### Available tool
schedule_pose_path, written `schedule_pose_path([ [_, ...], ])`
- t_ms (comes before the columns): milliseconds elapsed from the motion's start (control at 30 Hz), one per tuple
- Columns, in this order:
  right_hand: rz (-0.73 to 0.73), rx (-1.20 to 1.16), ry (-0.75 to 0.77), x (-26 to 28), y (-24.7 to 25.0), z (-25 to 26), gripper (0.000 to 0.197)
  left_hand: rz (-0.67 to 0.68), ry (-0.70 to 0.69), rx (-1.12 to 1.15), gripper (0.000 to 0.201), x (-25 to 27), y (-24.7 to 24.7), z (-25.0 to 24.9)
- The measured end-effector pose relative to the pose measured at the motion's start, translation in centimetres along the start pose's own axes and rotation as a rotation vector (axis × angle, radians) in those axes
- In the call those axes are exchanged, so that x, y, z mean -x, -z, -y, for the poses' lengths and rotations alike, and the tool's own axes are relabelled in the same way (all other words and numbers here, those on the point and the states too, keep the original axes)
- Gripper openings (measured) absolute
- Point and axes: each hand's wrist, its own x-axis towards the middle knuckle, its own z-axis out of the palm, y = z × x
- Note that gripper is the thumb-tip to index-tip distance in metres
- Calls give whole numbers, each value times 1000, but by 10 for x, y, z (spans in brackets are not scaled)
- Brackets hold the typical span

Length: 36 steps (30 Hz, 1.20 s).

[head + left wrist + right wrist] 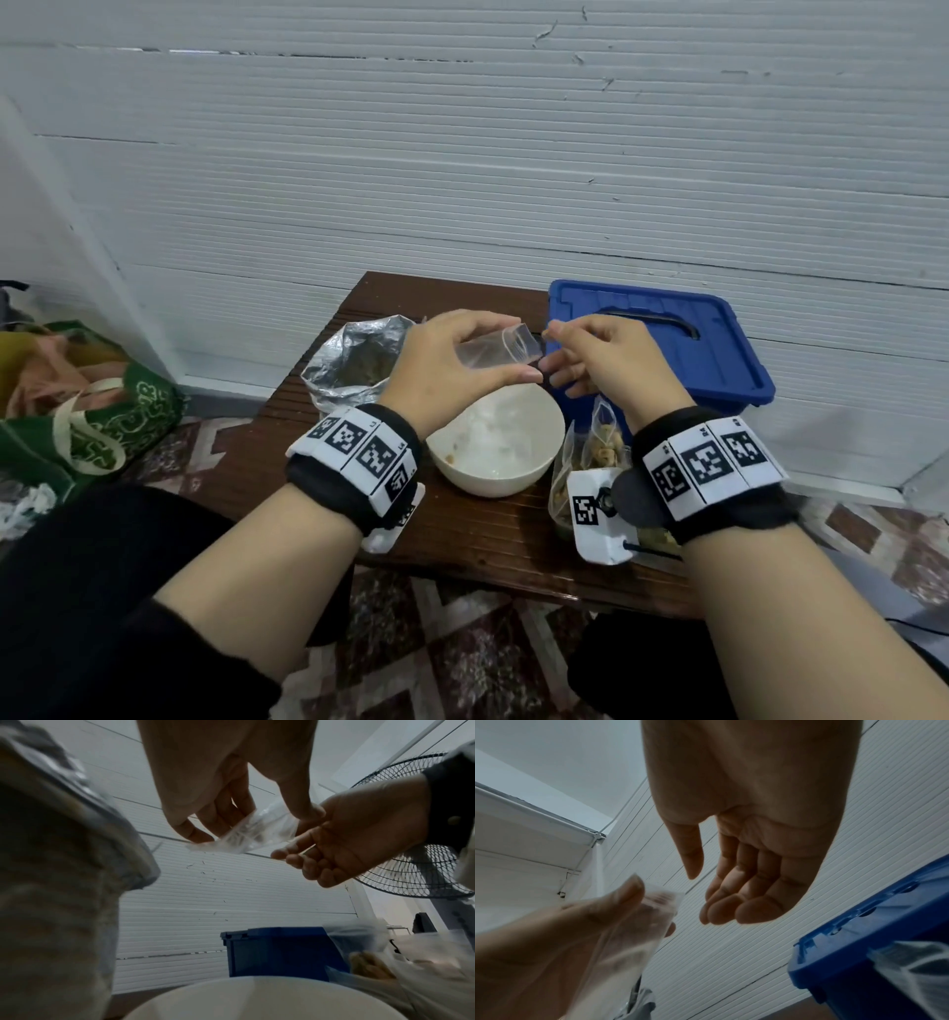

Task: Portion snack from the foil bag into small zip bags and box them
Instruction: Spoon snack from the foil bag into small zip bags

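Observation:
My left hand (pixel 519 351) pinches a small clear zip bag (pixel 495 350) by its sides and holds it, empty, over the white bowl (pixel 488 478). The bag (pixel 254 829) has its mouth turned toward my right hand (pixel 552 352). That hand hovers just beside the mouth with loosely curled fingers and holds nothing. The right wrist view shows a gap between the right hand (pixel 711 892) and the bag (pixel 659 902). The opened foil bag (pixel 354 354) stands left of the bowl. The blue box (pixel 662 349), lid on, sits at the right.
Filled zip bags (pixel 601 447) of snack stand by my right wrist, between bowl and box. All rests on a small dark wooden table (pixel 462 534) against a white wall. A green tote (pixel 102 421) lies on the floor at left. A fan (pixel 416 862) stands to the right.

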Motion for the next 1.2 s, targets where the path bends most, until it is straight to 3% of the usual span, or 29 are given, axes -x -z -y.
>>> schedule_pose_path([
  [233,47,61,25,-5,-31,3,19,-159,86,82,37,-8,60,0],
  [433,43,151,97,-3,-58,1,13,-307,165,14,42,-13,108,24],
  [633,62,173,146,-9,-85,-1,25,-249,297,-35,53,-11,124,59],
  [733,66,177,165,-13,-96,0,31,-183,367,-33,48,-7,122,71],
  [833,75,156,164,-17,-103,0,34,-97,407,-62,30,-7,119,74],
  [900,72,144,165,-20,-105,-2,32,-68,410,-30,25,-8,117,74],
  [1067,-4,100,202,-24,-109,-9,12,-25,377,19,42,-8,112,75],
  [1200,-71,187,246,-27,-109,-13,9,-10,367,26,44,-8,109,74],
])
